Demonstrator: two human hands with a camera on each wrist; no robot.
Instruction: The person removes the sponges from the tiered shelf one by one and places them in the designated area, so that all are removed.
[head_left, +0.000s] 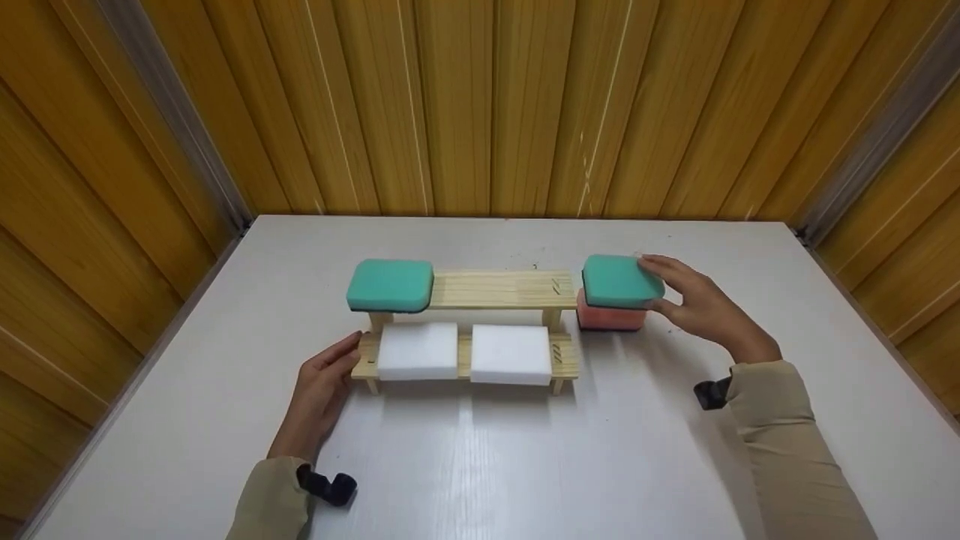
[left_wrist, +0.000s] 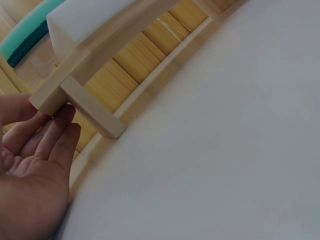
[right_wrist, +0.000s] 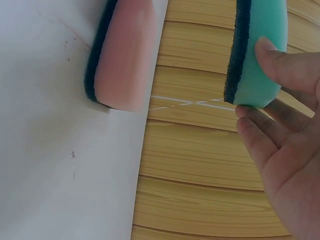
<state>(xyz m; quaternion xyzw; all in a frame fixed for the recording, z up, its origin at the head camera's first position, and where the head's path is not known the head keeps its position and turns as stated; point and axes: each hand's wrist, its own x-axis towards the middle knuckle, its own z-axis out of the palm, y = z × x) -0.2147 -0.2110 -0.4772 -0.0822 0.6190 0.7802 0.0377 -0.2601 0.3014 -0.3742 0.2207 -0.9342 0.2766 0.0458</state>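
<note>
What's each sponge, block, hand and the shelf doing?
Left hand: pinching wooden shelf
Right hand: gripping green sponge
Held green sponge: raised above pink sponge
Other green sponge: flat on upper step
Pink sponge: resting on table
White blocks: flat on lower step
Wooden shelf: upright

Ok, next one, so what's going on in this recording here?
A person's right hand is holding a green sponge up, clear of the pink sponge that sits on the white table. Their left hand has a grip on the left end of the two-step wooden rack's lower step. At this moment, two white blocks sit on that lower step, and another green sponge sits at the upper step's left end.
</note>
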